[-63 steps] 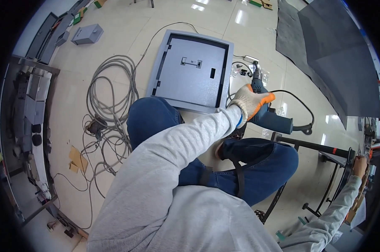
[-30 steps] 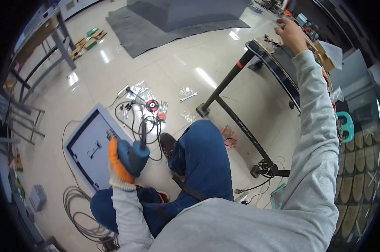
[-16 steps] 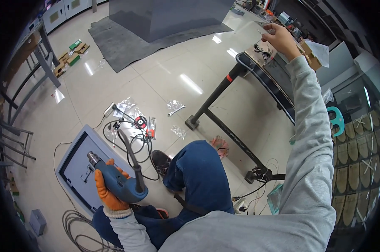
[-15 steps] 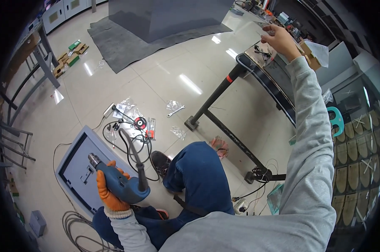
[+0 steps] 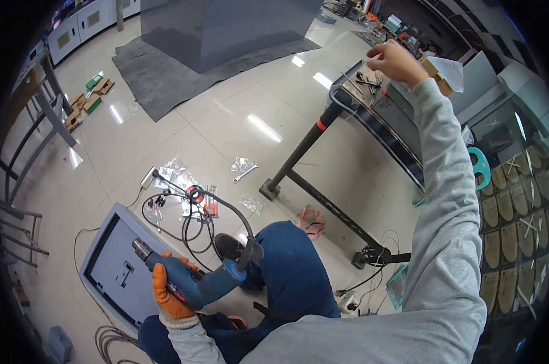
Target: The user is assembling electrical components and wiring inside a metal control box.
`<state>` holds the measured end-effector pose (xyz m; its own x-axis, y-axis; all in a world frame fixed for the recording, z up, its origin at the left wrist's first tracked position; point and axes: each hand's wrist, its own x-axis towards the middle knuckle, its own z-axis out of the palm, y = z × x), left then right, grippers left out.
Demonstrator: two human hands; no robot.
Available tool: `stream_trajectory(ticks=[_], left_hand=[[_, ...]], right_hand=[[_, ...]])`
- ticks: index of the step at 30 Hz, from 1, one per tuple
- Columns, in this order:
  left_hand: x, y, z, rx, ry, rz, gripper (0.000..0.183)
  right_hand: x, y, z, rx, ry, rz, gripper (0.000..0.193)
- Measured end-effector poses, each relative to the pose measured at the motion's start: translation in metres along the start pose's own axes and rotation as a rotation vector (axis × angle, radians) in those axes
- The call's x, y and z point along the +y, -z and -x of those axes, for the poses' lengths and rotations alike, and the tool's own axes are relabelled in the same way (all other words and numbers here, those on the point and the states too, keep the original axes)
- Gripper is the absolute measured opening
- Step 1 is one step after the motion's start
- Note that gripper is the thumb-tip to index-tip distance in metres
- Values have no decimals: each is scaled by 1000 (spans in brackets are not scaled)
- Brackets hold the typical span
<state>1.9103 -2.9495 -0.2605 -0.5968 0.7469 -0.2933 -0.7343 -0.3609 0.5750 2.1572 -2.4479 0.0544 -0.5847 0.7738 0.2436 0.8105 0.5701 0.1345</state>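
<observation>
My left hand (image 5: 170,295), in an orange work glove, grips a blue corded power drill (image 5: 212,287) by its body. The drill's metal chuck (image 5: 142,247) points up and to the left, over a grey framed panel (image 5: 119,242) lying on the floor. No bit can be made out in the chuck. My right arm is stretched out to the far right. There my bare right hand (image 5: 400,64) is above the corner of a workbench (image 5: 366,91), near small dark tools (image 5: 366,80). Its fingers are curled together, and whatever they may hold is hidden.
Black cable (image 5: 192,227) loops across the floor beside a power strip (image 5: 148,177), a red-and-black disc (image 5: 195,194) and plastic bags. A wrench (image 5: 246,173) lies farther off. The bench's dark leg (image 5: 301,145) stands right of my knee. Small boxes (image 5: 92,100) sit at far left.
My right hand has dropped slightly toward the bench and its fingers have closed together. The drill in my left hand has tilted and shifted slightly right and down. The view has shifted a little.
</observation>
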Motion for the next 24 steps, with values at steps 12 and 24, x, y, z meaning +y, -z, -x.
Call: stream_trajectory(ticks=[12, 24], left_hand=[[-2, 3, -4, 156, 36, -11, 47], [-3, -1, -12, 289, -6, -107, 42]], right_hand=[[85, 9, -32, -31, -255, 133, 31], [127, -67, -97, -360, -281, 451, 37]])
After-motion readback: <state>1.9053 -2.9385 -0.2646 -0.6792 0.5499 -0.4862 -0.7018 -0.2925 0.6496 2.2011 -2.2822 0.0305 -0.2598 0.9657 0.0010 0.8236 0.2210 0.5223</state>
